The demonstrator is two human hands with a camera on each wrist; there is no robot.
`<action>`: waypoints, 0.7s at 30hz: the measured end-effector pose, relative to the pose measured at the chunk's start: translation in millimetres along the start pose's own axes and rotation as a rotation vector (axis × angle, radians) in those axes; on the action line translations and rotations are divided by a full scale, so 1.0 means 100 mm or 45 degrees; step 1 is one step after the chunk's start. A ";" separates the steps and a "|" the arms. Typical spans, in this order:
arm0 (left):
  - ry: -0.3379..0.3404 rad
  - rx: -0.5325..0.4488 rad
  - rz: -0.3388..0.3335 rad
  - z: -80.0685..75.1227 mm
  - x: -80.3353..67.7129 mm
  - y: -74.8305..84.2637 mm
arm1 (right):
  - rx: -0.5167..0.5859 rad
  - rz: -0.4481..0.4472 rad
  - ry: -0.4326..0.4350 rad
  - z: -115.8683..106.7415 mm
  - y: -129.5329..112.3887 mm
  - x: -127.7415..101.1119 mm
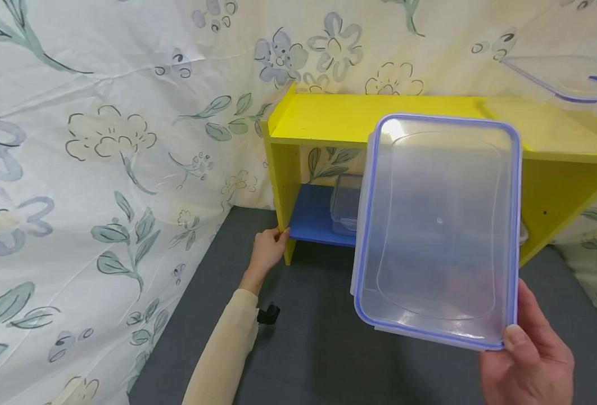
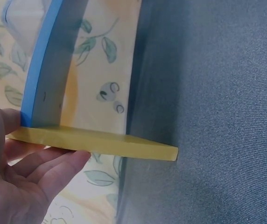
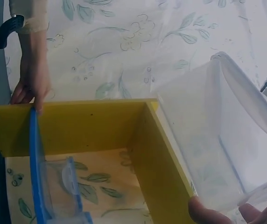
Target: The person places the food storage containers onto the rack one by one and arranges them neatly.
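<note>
A yellow shelf unit [image 1: 329,118] with a blue shelf board [image 1: 313,214] stands before me. My left hand [image 1: 270,247] grips its left side panel [image 2: 101,142] where the blue board meets it, fingers along the panel's outer face. Raised in front of the unit is a clear plastic container [image 1: 440,219] with blue-violet edging, its broad face towards me. My right hand [image 1: 531,354] holds it by the lower right corner, thumb at the edge and fingers behind. Its side walls show in the right wrist view.
A smaller clear container [image 1: 346,205] sits on the blue board, partly hidden. Another clear container [image 1: 577,79] with a blue clip is on top of the unit at right. Flowered cloth [image 1: 111,169] hangs at the left and back, beside the dark table [image 1: 202,304].
</note>
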State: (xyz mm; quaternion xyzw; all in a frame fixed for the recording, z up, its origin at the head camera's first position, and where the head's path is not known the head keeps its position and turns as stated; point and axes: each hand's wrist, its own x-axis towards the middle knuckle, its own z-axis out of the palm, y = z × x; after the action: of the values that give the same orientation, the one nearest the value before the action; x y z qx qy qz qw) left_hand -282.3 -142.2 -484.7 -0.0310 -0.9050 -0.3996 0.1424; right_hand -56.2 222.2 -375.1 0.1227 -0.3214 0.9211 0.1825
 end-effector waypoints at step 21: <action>-0.014 -0.010 0.036 -0.04 -0.02 -0.02 | -0.129 -0.098 0.139 0.51 -0.05 0.34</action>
State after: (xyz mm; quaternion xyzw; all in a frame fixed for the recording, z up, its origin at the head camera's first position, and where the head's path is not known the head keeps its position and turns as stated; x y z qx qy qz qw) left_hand -280.3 -146.4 -484.4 -0.0466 -0.9036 -0.4011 0.1431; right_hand -79.2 201.9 -321.9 0.0752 -0.3521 0.9013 0.2408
